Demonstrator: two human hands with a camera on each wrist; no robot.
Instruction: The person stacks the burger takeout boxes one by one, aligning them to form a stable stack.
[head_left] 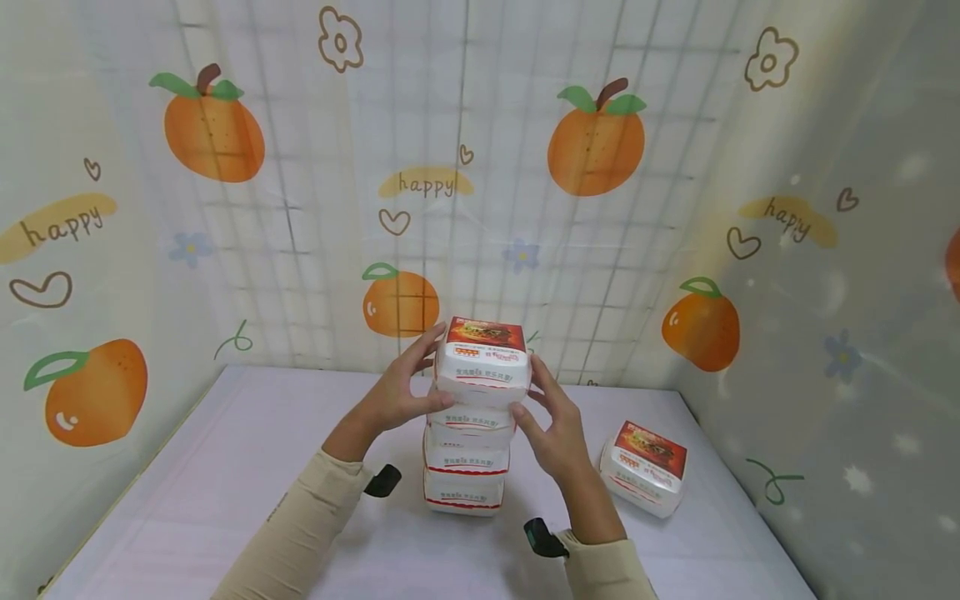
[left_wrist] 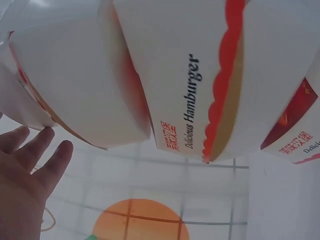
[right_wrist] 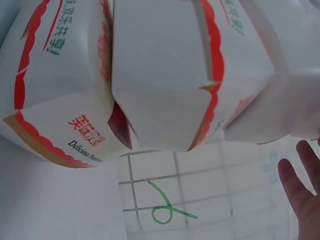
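Observation:
Several white hamburger boxes stand in one stack on the table. The top hamburger box (head_left: 483, 362), with a red burger picture on its lid, sits a little right of the boxes below it (head_left: 465, 479). My left hand (head_left: 405, 387) holds its left side, thumb at the front lower edge and fingers along the side. From the right, my right hand (head_left: 555, 417) holds the same box, its thumb low at the front corner. Both wrist views show stacked boxes (left_wrist: 175, 75) (right_wrist: 160, 75) close up, with fingers (left_wrist: 57, 162) (right_wrist: 295, 185) spread near the upper end of the stack.
Another hamburger box (head_left: 645, 467) lies on the white table (head_left: 247, 467), right of my right forearm. Behind and beside the table hangs a printed curtain (head_left: 495, 275) with oranges and hearts, and a wire grid shows through it.

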